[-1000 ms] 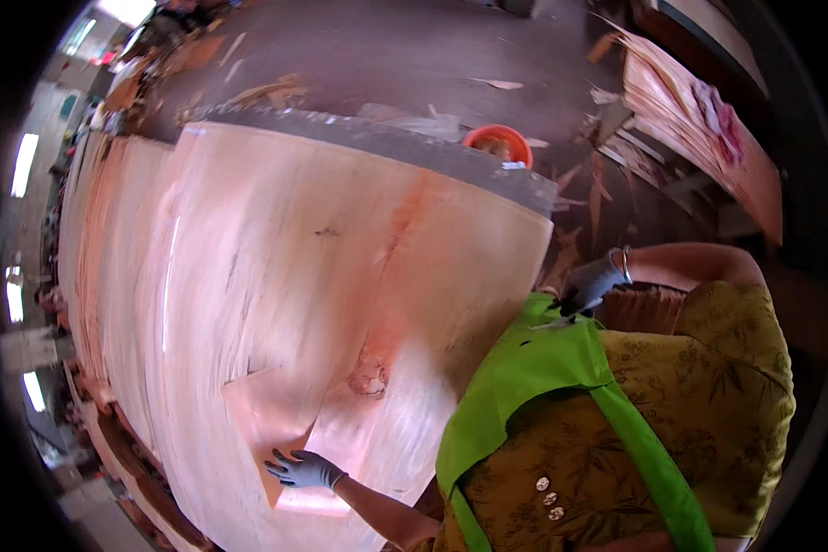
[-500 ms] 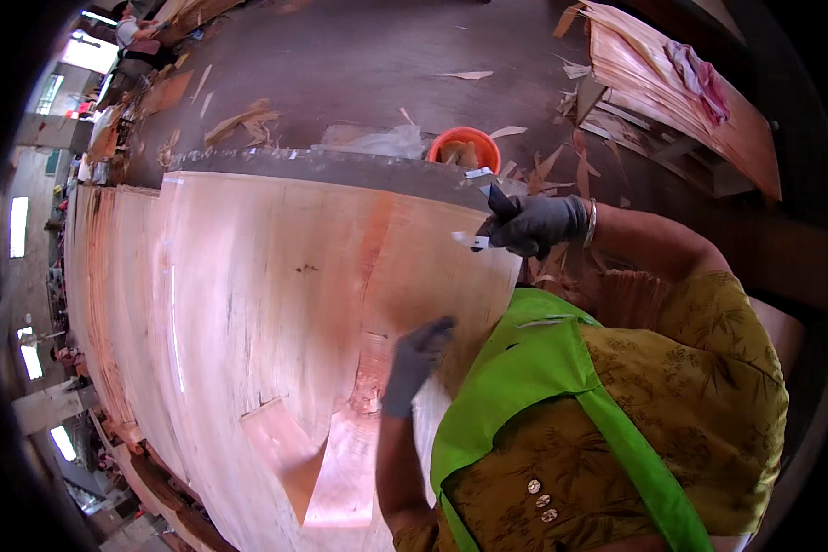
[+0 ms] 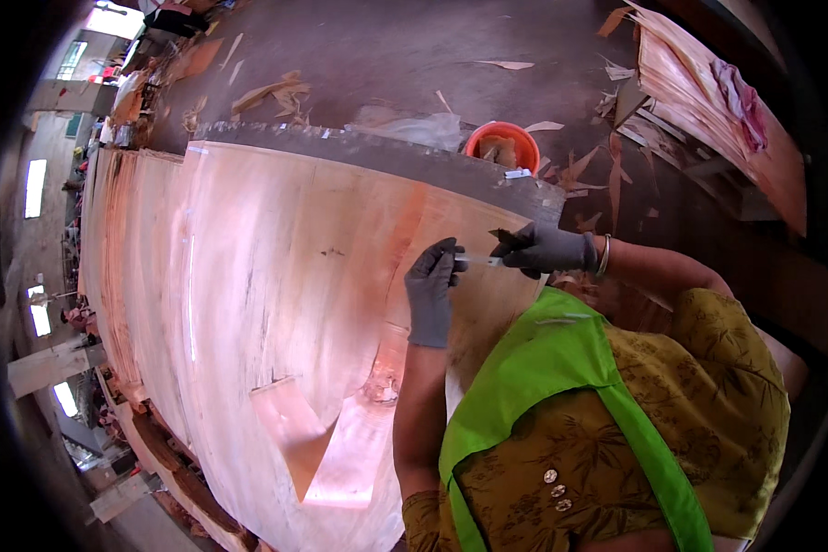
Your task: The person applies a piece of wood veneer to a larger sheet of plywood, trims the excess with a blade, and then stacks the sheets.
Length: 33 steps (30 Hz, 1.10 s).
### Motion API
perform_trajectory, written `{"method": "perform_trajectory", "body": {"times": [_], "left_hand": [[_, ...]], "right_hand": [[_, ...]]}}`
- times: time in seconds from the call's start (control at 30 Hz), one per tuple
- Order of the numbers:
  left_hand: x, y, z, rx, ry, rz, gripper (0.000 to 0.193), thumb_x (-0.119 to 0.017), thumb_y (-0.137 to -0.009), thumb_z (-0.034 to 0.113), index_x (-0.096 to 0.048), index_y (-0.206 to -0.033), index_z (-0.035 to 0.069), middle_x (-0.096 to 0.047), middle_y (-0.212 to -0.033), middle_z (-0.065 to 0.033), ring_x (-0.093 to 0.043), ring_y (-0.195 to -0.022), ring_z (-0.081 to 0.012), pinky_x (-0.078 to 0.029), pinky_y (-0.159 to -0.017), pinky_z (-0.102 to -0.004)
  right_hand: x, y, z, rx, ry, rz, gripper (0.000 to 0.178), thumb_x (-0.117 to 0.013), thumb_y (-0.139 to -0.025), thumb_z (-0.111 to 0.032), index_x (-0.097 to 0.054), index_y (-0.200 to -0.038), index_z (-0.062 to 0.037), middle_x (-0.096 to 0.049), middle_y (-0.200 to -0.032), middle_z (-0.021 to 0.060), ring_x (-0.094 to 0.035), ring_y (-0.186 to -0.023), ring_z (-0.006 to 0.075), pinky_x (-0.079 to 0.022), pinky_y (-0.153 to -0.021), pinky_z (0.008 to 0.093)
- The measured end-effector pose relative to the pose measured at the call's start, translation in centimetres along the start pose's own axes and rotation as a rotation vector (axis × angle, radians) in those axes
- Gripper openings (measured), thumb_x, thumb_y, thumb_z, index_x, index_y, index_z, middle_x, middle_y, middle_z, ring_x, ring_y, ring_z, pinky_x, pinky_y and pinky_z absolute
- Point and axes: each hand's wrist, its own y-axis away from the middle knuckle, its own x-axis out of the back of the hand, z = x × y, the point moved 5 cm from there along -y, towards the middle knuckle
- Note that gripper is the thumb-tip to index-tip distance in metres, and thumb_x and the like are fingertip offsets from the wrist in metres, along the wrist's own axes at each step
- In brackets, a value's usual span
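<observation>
Both my hands wear grey gloves and meet over the right part of a large pale wood veneer sheet [image 3: 276, 248]. A short whitish strip [image 3: 480, 260], looking like tape, stretches between them. My left hand [image 3: 431, 281] pinches its left end with closed fingers. My right hand [image 3: 550, 250] is closed around a dark, flat-bladed tool [image 3: 509, 239], probably a knife, and also grips the strip's right end. Two loose veneer pieces [image 3: 348, 451] lie on the sheet below my left hand, beside a rough, reddish streak [image 3: 384, 373] in the wood.
An orange bucket [image 3: 503, 138] with scraps stands past the dark table edge [image 3: 340, 143], small white pieces on its near rim. Veneer offcuts [image 3: 271, 92] litter the floor. At far right, a low stand carries stacked veneer [image 3: 681, 83] and a pinkish cloth [image 3: 739, 103].
My left hand has risen from lower on the sheet to my right hand and taken hold of the whitish strip's end. My right hand has shifted slightly right and down. The whole view has shifted.
</observation>
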Motion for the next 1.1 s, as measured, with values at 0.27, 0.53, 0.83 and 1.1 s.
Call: {"method": "perform_trajectory", "body": {"times": [0.27, 0.53, 0.83, 1.1], "left_hand": [[2.8, -6.4, -0.2, 0.215, 0.272, -0.068, 0.032, -0.054, -0.091, 0.018, -0.056, -0.121, 0.007, -0.064, -0.104, -0.0028, -0.06, -0.086, -0.0085, -0.044, -0.064, -0.0203], [3.7, -10.5, -0.9, 0.021, 0.044, 0.042, 0.025, -0.058, -0.088, 0.009, -0.061, -0.113, 0.004, -0.066, -0.092, -0.0041, -0.062, -0.076, -0.0098, -0.044, -0.058, -0.0199], [6.8, -16.7, -2.8, -0.232, -0.626, 0.266, 0.014, -0.065, -0.079, 0.011, -0.069, -0.091, 0.004, -0.068, -0.087, -0.0101, -0.064, -0.077, -0.0199, -0.05, -0.068, -0.0315], [6.1, -18.3, -2.7, -0.311, -1.126, 0.338, 0.016, -0.062, -0.078, 0.015, -0.068, -0.091, 0.011, -0.063, -0.09, -0.0095, -0.06, -0.086, -0.0288, -0.049, -0.071, -0.0403]], "right_hand": [[1.3, -7.2, 2.0, 0.182, -0.02, 0.178, 0.018, -0.057, -0.089, -0.017, -0.062, -0.092, 0.0005, -0.055, -0.061, 0.0015, -0.051, -0.052, 0.009, -0.039, -0.049, 0.0249], [2.0, -9.2, -0.1, 0.162, -0.016, 0.275, 0.015, -0.057, -0.088, -0.015, -0.059, -0.083, -0.0002, -0.055, -0.06, 0.0028, -0.052, -0.053, 0.0097, -0.042, -0.051, 0.0266], [3.8, -15.5, 2.4, 0.084, 0.128, 0.528, 0.023, -0.061, -0.083, -0.02, -0.064, -0.077, 0.0023, -0.063, -0.063, 0.009, -0.061, -0.056, 0.0182, -0.047, -0.055, 0.0317], [4.3, -16.6, 2.3, -0.051, 0.201, 0.569, 0.021, -0.063, -0.081, -0.021, -0.065, -0.081, 0.0, -0.061, -0.062, 0.007, -0.058, -0.053, 0.0165, -0.044, -0.051, 0.0303]]}}
